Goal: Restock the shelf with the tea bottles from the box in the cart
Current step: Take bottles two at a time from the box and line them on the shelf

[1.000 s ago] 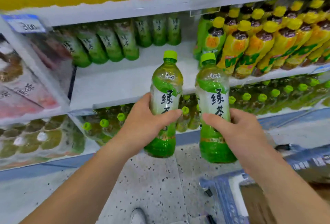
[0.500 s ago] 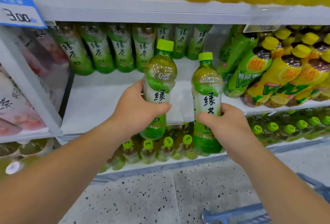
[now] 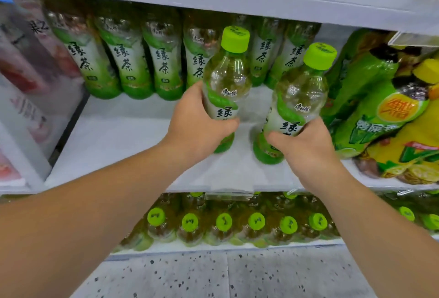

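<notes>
Gripping left bottle [image 3: 226,79] and right bottle [image 3: 299,98], left hand [image 3: 197,129] and right hand [image 3: 306,148] have advanced over the shelf [image 3: 123,136].

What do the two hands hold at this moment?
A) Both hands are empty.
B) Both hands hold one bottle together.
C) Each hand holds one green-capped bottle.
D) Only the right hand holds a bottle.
C: the left hand grips the left bottle and the right hand grips the right bottle, each with its own green cap, at the white shelf.
</notes>
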{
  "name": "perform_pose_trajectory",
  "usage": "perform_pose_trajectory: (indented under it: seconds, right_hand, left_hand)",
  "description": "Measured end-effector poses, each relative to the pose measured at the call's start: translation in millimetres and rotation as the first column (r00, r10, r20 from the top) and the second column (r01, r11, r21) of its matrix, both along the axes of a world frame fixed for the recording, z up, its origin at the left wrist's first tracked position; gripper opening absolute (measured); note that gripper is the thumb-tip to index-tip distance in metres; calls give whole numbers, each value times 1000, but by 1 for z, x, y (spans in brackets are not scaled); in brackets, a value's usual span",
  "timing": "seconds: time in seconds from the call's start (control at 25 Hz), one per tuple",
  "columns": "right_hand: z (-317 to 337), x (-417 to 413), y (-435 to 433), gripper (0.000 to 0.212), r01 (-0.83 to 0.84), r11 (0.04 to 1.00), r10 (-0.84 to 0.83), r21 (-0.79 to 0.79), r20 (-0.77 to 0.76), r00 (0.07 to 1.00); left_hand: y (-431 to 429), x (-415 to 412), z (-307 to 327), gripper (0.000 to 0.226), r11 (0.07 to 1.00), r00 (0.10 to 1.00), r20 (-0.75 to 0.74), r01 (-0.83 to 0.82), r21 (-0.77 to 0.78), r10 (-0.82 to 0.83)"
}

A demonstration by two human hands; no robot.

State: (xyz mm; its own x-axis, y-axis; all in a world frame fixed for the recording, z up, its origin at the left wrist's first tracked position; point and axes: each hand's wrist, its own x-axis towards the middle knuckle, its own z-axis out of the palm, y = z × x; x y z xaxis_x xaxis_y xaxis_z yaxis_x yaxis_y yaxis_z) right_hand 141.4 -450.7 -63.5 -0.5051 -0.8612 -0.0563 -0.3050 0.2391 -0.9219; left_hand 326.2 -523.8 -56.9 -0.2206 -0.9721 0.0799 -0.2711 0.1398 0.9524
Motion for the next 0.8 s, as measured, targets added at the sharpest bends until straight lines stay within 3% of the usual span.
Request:
perform_pose_trajectory:
  seconds: [0.12,0.24,0.36,0.56,0.8]
  right_hand:
    - [-14,-4,-3,44,-35,998,36,-58,28,999]
    - [-20,-9,-1,50,-76,996,78,-38,56,995]
    - [-30,-14,9,55,-108,994,108,3,-52,993]
    - [-36,-14,13,43,-132,991,127,-16,-186,974]
    - [-39,-25,-36,46,-128,989,106,-75,-240,965]
  left_hand:
    - [0,1,-13,55,999,998,-32,46,-7,-46]
    - [7,8,-33,54,997,996,56,70,29,-72]
    - [11,13,-51,58,1000,984,180,-12,15,9]
    - [12,5,-53,52,991,974,182,-126,-40,131]
    - [-19,-23,-49,49,983,948,266,-156,-92,176]
